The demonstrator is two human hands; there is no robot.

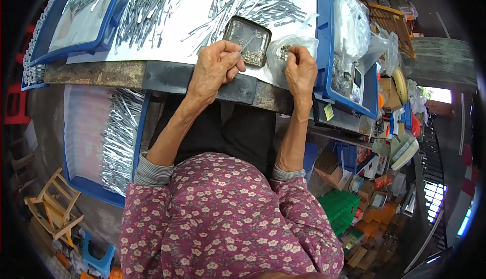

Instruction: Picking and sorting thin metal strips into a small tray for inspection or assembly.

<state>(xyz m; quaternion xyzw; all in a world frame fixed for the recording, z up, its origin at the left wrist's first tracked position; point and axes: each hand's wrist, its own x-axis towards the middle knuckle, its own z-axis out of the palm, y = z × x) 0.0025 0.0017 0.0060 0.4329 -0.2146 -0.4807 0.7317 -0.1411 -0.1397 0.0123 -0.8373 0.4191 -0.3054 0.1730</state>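
My left hand [213,71] is closed, thumb and fingertips pinching a thin, slender metal piece [249,42] that slants up over a dark rectangular tin tray [259,35]. Small metal parts [253,57] lie in the tray, mostly toward its near side. To its right, a clear plastic bag [275,69] stands open with more small parts inside. My right hand [302,74] is at this bag, its thumb and index finger pressed together; whatever is between them is too small to name. Loose slender metal pieces [273,6] lie heaped behind the tray.
Another heap of metal pieces [147,18] lies on the white-covered table at left, beside a blue bin [104,41]. A blue crate [324,51] with plastic bags stands close to my right hand. Below the table edge [197,79], a larger blue bin [96,185] holds many metal pieces.
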